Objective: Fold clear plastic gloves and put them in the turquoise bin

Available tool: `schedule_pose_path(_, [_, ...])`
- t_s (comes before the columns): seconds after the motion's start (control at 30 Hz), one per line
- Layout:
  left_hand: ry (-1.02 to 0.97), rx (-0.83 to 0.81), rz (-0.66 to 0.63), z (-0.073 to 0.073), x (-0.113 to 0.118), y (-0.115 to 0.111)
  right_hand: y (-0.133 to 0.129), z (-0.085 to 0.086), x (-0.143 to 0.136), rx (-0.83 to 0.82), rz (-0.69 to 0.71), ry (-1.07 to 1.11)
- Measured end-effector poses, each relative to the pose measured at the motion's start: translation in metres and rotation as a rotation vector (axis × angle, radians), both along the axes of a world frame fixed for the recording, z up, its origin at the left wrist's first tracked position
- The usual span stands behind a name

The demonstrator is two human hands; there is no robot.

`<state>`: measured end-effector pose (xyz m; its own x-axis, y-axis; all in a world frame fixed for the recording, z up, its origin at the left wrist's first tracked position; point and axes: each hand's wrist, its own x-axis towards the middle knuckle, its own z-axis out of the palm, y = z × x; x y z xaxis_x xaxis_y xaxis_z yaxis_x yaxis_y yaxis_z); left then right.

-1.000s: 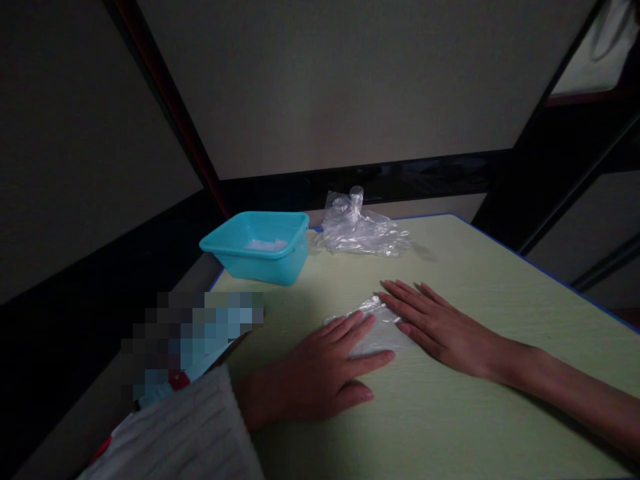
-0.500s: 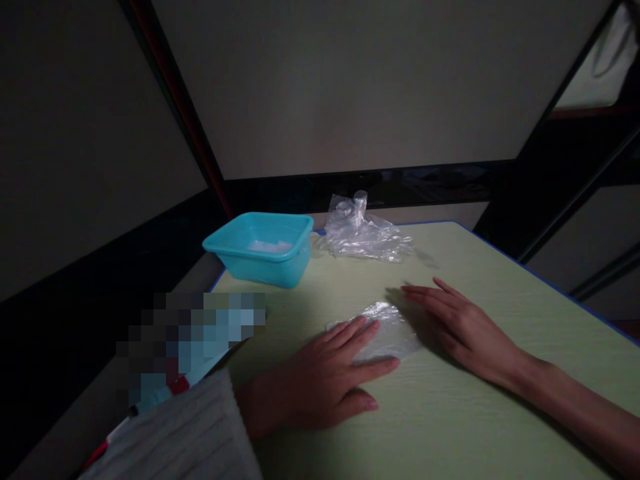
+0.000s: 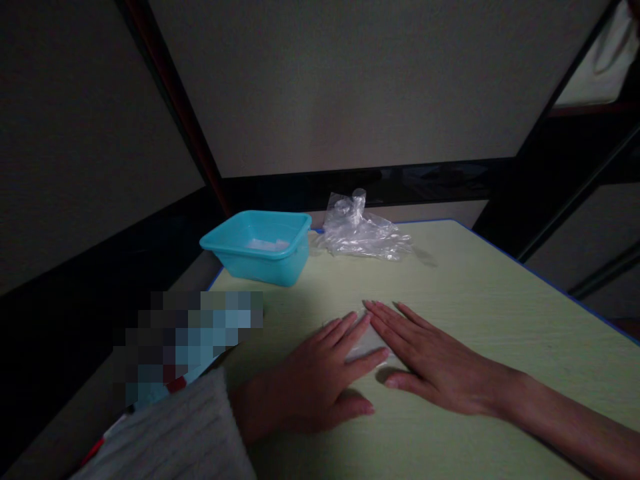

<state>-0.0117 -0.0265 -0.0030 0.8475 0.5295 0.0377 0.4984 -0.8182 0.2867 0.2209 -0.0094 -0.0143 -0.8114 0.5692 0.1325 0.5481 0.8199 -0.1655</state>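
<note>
A thin piece of clear plastic (image 3: 367, 343), perhaps a folded bag or glove, lies flat on the pale green table (image 3: 505, 300). My left hand (image 3: 325, 380) rests palm down over its left side, fingers spread. From the right, my right hand (image 3: 440, 367) lies flat over the other side, fingers stretched out and thumb apart. The index fingertips of both hands almost meet at the far edge of the plastic. Much of the piece is hidden beneath the fingers, so its exact kind cannot be made out.
A turquoise plastic basin (image 3: 270, 267) with some whitish material inside stands at the table's back left corner. Beside it is a crumpled heap of clear plastic (image 3: 363, 233). A partly blurred light-blue item (image 3: 200, 363) lies left of my sleeve. Dark-trimmed panels (image 3: 350, 87) rise behind.
My right hand has come down and left onto the plastic, covering its right side. My left hand stays nearly where it was.
</note>
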Motion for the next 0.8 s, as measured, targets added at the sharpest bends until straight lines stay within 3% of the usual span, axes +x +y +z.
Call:
schedule_pose_path(0.63, [0.018, -0.022, 0.0, 0.004, -0.001, 0.0, 0.007, -0.006, 0.027, 0.068, -0.099, -0.047])
schedule_pose_path(0.8, [0.045, -0.018, -0.003, 0.004, 0.001, 0.001, 0.009, 0.003, 0.016, 0.115, -0.043, 0.025])
